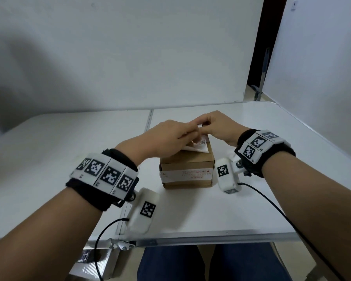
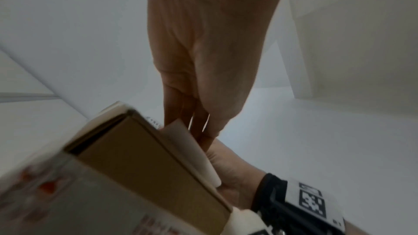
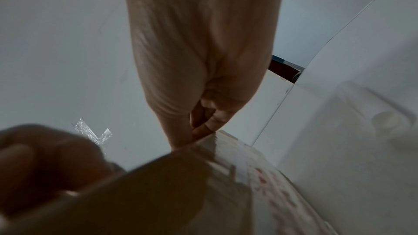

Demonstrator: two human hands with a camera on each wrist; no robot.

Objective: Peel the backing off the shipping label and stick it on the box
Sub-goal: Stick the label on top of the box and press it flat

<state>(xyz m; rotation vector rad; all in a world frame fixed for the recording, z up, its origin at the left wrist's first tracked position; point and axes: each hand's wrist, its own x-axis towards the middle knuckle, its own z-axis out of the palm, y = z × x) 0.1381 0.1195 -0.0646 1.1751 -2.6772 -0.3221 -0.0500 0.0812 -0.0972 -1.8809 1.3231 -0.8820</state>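
Head view shows a brown cardboard box (image 1: 187, 169) standing on the white tabletop (image 1: 251, 199) near the middle, with a white strip of printed tape across its near face. On top of the box lies the shipping label (image 1: 201, 146), white with small dark print, its near corner resting on the lid and its far edge lifted toward 12 o'clock. Both hands meet over that lifted edge. At 11 o'clock from the box, the left hand (image 1: 170, 136) reaches across with its fingers drawn together on the paper; from the left wrist view a pale curled sheet (image 2: 192, 149) runs between those fingers (image 2: 199, 128) and the edge of the box (image 2: 147, 158). The right hand (image 1: 219, 126) comes in from 1 o'clock, thumb and forefinger narrowed to a pinch on the top edge of the label; the right wrist view shows the fingertips (image 3: 203, 129) closed on a thin paper edge. Both wrists carry black bands with white marker blocks and cabled cameras.
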